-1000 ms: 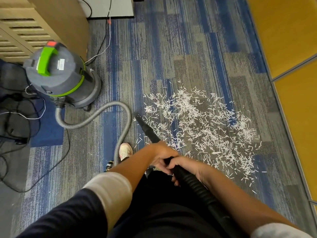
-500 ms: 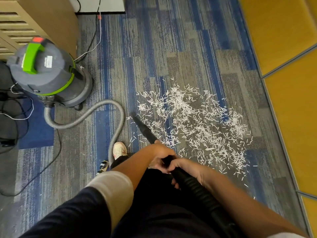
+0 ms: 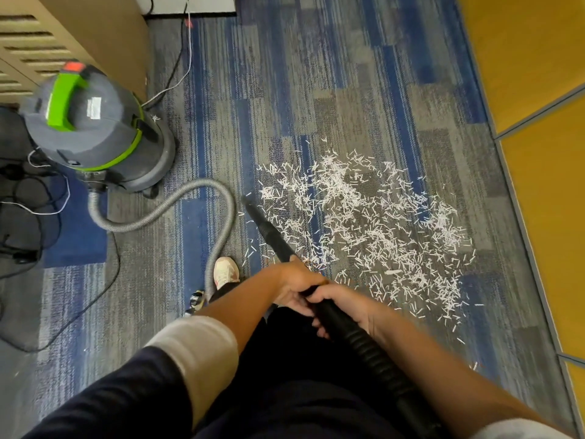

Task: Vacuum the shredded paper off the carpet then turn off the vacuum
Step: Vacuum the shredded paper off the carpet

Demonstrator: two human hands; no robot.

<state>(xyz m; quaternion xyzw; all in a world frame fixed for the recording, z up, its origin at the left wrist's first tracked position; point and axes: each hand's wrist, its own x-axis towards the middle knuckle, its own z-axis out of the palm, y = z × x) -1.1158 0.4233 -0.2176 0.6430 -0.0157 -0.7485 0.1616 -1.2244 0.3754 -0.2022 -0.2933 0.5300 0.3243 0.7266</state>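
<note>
White shredded paper (image 3: 367, 223) lies scattered over the blue and grey carpet (image 3: 285, 90) at centre right. A black vacuum nozzle (image 3: 266, 229) points up and left, its tip at the left edge of the paper patch. My left hand (image 3: 292, 282) grips the nozzle tube near its upper end. My right hand (image 3: 343, 307) grips it just behind, where the ribbed black hose (image 3: 376, 359) begins. The grey and green vacuum canister (image 3: 95, 131) stands at the left, with a red switch (image 3: 72, 66) on top.
A grey ribbed hose (image 3: 177, 204) loops from the canister across the carpet to my shoe (image 3: 225, 272). Cables (image 3: 28, 213) tangle at the far left. A wooden cabinet (image 3: 79, 23) stands behind the canister. Yellow panels (image 3: 538, 90) line the right side.
The nozzle tip has stayed at the left edge of the paper while the view shifted slightly. Both hands keep their grip on the tube.
</note>
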